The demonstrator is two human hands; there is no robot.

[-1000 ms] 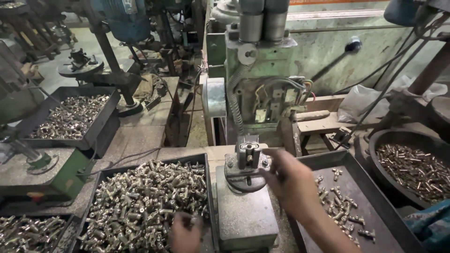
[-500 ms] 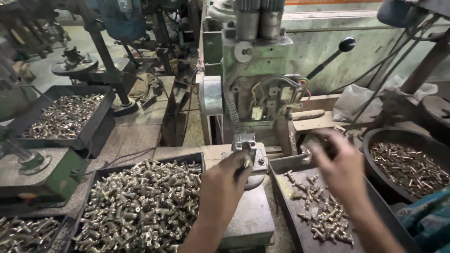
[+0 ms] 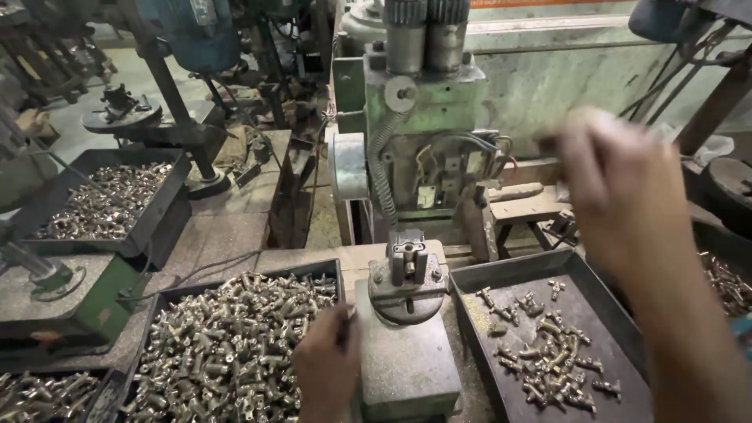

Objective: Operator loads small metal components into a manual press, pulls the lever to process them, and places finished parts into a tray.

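At a machine-shop counter [image 3: 235, 243], my left hand [image 3: 327, 372] sits low at the inner edge of the full tray of small metal fittings [image 3: 227, 348], its fingers curled over the heap; whether it pinches a piece I cannot tell, since the fingertips are hidden. My right hand [image 3: 619, 188] is raised high in front of me, blurred, above the far corner of the dark tray on the right [image 3: 619, 329]; I cannot tell whether its fingers are spread or closed. That right tray carries only a thin scatter of finished-looking fittings [image 3: 548, 356], lying loose toward its middle and near end. Between the two trays stands the grey block of the jig base [image 3: 407, 364], topped by a round fixture with a small upright clamp [image 3: 407, 270], directly below the green drill press [image 3: 427, 133] and its twin spindles [image 3: 427, 31]. To my left, another green machine table [image 3: 55, 301] stands beside the full tray, and behind it a further tray of fittings [image 3: 98, 200] rests near a dark column stand [image 3: 184, 110]. A round pan of parts [image 3: 728, 278] shows at the right edge.
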